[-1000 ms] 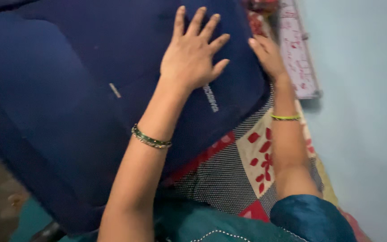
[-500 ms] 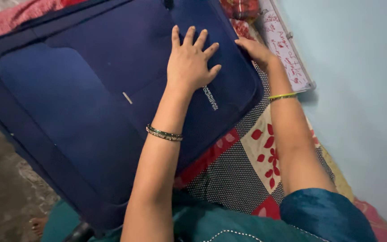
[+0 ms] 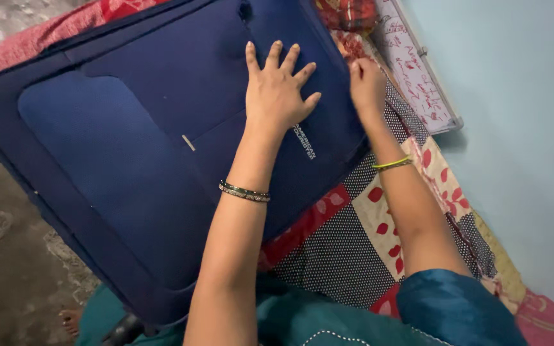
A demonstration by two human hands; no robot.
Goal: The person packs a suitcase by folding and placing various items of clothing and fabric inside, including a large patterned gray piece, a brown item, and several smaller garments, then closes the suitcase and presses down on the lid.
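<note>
Now I see more of the blue suitcase [image 3: 161,147] on the bed [image 3: 354,250] than before; my left hand [image 3: 277,90] stays flat and open on it, right hand [image 3: 367,83] curls at its edge, grip unclear.

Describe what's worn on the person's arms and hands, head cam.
Both forearms are bare. The left hand has a dark beaded bangle on the wrist; the right hand has thin yellow-green bangles. A shiny teal sleeve covers the right upper arm. No rings or gloves visible.
</note>
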